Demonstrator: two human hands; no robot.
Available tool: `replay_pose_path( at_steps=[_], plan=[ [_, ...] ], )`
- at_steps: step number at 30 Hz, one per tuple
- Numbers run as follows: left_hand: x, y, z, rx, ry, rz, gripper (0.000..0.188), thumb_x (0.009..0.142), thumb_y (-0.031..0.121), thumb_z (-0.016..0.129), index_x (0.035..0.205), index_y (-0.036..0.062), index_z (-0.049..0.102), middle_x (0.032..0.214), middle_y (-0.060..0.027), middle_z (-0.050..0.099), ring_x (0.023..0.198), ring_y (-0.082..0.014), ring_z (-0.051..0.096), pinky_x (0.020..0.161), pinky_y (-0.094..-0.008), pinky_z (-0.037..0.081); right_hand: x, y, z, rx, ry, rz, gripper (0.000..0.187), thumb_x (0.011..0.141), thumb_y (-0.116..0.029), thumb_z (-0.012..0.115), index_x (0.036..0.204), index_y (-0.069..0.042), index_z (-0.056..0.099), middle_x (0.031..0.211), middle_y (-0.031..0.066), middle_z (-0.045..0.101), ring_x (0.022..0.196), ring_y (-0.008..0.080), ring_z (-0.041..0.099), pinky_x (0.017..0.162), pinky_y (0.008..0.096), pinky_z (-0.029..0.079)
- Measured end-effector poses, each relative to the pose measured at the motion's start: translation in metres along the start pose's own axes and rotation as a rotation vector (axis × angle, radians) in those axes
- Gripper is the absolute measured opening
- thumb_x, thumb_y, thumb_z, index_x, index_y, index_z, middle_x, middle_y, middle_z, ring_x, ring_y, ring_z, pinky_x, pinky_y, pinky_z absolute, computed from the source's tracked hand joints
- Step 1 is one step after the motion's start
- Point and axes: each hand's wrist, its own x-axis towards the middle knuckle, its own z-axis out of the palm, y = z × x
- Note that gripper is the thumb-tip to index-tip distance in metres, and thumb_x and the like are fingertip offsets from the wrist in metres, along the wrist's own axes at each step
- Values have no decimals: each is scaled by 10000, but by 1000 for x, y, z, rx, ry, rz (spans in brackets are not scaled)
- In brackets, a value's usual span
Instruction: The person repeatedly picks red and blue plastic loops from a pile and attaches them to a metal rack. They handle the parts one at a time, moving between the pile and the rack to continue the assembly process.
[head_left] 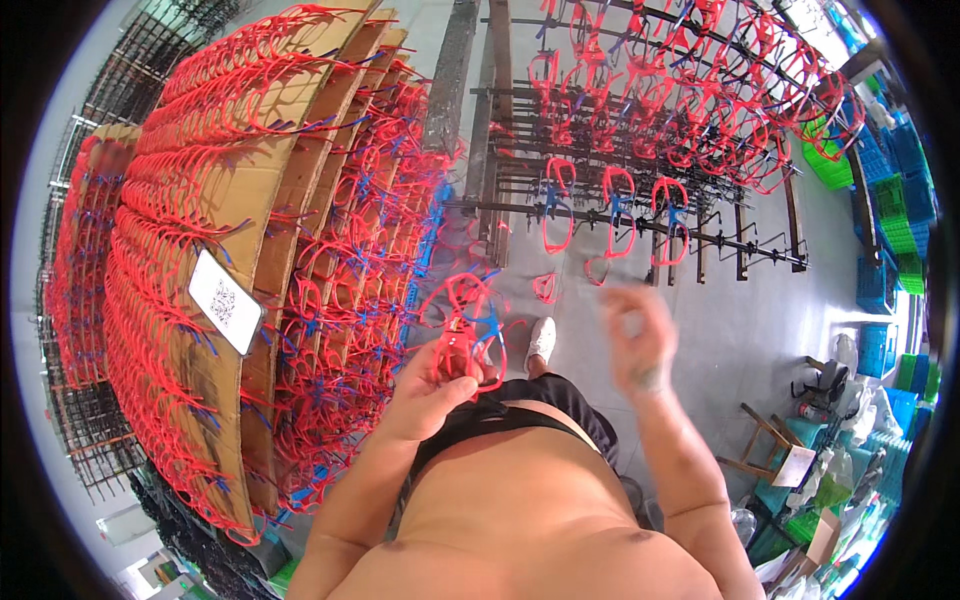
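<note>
My left hand (437, 392) is closed around a small bunch of red eyeglass frames (468, 325) with blue parts, in front of my waist. To the right, my right hand (640, 335) is raised and smeared by motion, its fingers curled. Just beyond its fingertips is a small red loop (597, 271); whether the hand touches it I cannot tell. Ahead of both hands runs a dark metal rack bar (735, 241) with short prongs. Several red eyeglass frames (620, 212) hang from it by their blue parts.
At the left stand cardboard sheets (265, 200) covered with rows of red eyeglass frames, with a phone (226, 302) lying on them. More loaded racks (690, 90) fill the far right. A wooden stool (765, 445) and blue and green crates (880, 290) stand along the right side.
</note>
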Motion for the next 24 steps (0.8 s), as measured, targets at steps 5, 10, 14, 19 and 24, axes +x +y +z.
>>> replay_pose_path(
  at_steps=[5,10,14,19,24],
  plan=[
    [-5,10,-2,-45,-210,-127,427,766,96,649,1150,0,489,963,-13,545,848,-81,523,774,-261,456,-11,-62,29,-109,-290,-434,444,698,-1,617,1135,-62,574,1152,176,557,1039,356,552,892,412,450],
    [-13,28,-26,38,-530,-299,309,786,123,659,1050,27,529,938,-9,533,849,-91,504,753,-254,445,-17,-82,25,-117,-628,-640,484,606,-93,692,1081,-58,605,1008,113,632,926,307,619,792,405,501],
    [-25,20,-49,62,-354,-319,218,827,103,622,1008,31,524,940,-63,601,786,-124,579,718,-261,473,-30,-101,1,-176,-602,-639,280,595,-127,747,829,-57,611,884,104,635,819,296,638,704,398,517],
    [-26,16,-56,-259,21,-318,350,874,144,572,1198,59,470,909,-124,644,783,-181,631,712,-326,514,-87,-85,-45,177,-824,-235,473,583,-361,845,781,-46,553,670,64,607,565,203,618,501,310,495],
    [-26,-7,-57,-616,20,-202,503,921,534,392,1135,98,522,831,-70,595,583,-146,517,640,-358,473,-88,-63,-58,1080,-238,618,721,689,-469,763,1116,39,483,657,87,599,469,151,547,480,282,472]
  ],
)
